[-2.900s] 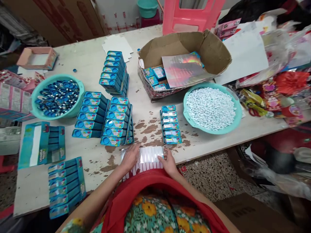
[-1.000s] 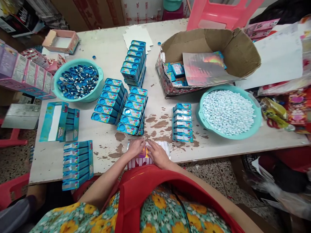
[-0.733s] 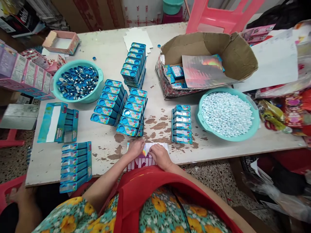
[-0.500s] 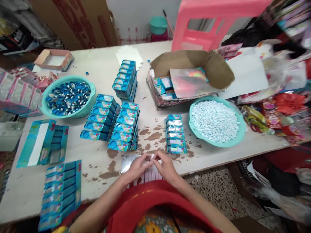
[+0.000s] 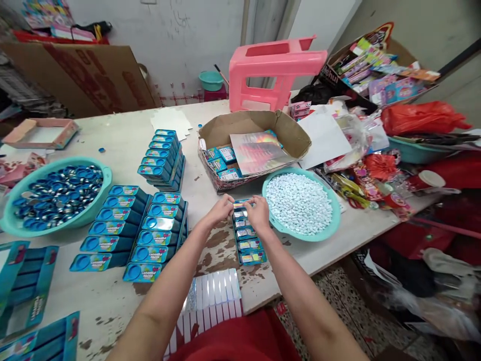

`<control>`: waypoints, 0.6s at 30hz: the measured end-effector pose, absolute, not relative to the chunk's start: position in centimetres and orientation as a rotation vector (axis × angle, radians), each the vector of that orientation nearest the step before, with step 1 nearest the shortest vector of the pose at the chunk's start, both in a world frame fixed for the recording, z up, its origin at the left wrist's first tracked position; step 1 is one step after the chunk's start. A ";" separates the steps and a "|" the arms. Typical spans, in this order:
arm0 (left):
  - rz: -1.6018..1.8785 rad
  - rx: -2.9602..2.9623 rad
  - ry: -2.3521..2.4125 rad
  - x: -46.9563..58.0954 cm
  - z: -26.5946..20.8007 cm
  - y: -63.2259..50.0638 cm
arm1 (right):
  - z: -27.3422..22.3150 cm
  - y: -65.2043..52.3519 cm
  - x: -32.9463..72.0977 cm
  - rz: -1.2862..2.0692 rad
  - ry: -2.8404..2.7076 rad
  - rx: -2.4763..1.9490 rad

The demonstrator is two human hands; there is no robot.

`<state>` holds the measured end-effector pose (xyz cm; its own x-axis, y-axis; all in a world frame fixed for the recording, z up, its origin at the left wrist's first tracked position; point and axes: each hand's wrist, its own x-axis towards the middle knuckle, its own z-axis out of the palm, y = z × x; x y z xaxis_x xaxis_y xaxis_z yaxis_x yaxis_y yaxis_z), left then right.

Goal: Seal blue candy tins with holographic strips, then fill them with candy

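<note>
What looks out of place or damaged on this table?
A small blue piece lies loose outside the bowl of similar pieces. The tabletop shows ragged brown patches, and the cardboard box has a crumpled rim.

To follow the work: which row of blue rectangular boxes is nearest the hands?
The blue box row beside the round turquoise plastic basin of pale pellets: left hand and right hand are at its far end; other rows stand farther left.

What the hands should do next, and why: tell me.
Probably press the shiny strip down at the far end of the row of blue boxes: the left hand and right hand hold its ends there, and the nearer boxes carry similar strips.
</note>
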<state>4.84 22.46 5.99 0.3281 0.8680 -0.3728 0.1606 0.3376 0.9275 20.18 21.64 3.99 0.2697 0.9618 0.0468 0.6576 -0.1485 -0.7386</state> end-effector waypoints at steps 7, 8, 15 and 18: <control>0.518 1.148 1.361 6.1 2.7 24.8 | 1.1 23.8 20.2 0.631 -1.367 -1.954; 0.500 1.148 1.369 5.9 2.4 24.9 | 0.9 23.8 20.3 0.639 -1.334 -1.961; 0.578 1.183 1.632 6.5 0.9 23.1 | 0.3 23.1 20.7 0.808 -1.261 -1.863; 0.840 1.137 1.526 9.0 0.2 20.6 | 0.3 22.7 20.9 0.963 -1.268 -1.845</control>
